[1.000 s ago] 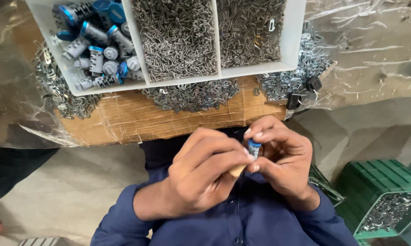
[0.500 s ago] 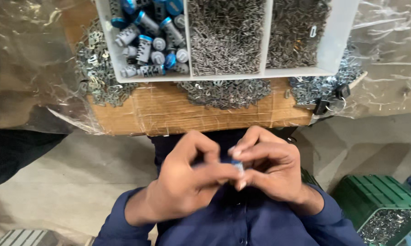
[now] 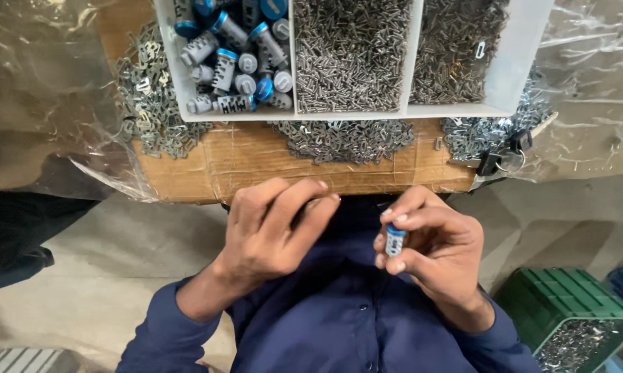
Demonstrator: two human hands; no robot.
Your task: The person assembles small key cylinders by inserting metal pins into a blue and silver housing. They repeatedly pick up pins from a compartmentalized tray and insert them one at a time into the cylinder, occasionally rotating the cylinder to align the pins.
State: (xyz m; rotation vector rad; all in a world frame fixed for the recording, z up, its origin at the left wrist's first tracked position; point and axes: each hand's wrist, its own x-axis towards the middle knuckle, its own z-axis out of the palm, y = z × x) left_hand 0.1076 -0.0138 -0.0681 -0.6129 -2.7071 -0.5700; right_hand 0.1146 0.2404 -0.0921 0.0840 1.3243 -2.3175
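My right hand [image 3: 432, 252] pinches a small grey slotted metal cylinder with a blue cap [image 3: 395, 240] upright between thumb and fingers, in front of my blue shirt. My left hand [image 3: 273, 231] hovers a little to its left, back toward the camera, fingers curled together near the edge of the cardboard board [image 3: 256, 162]. Its palm is hidden, so I cannot see whether it holds anything. The two hands are apart.
A white divided tray [image 3: 353, 114] lies on the board. It holds more blue-capped cylinders [image 3: 228, 62] on the left and small metal pins [image 3: 349, 55] in the other compartments. Loose metal plates [image 3: 149, 103] lie around it. A green crate [image 3: 567, 311] of parts stands at lower right.
The hands were pressed together around the cylinder. They have separated: the right keeps the cylinder, the left has drawn away to the left. The view has shifted closer.
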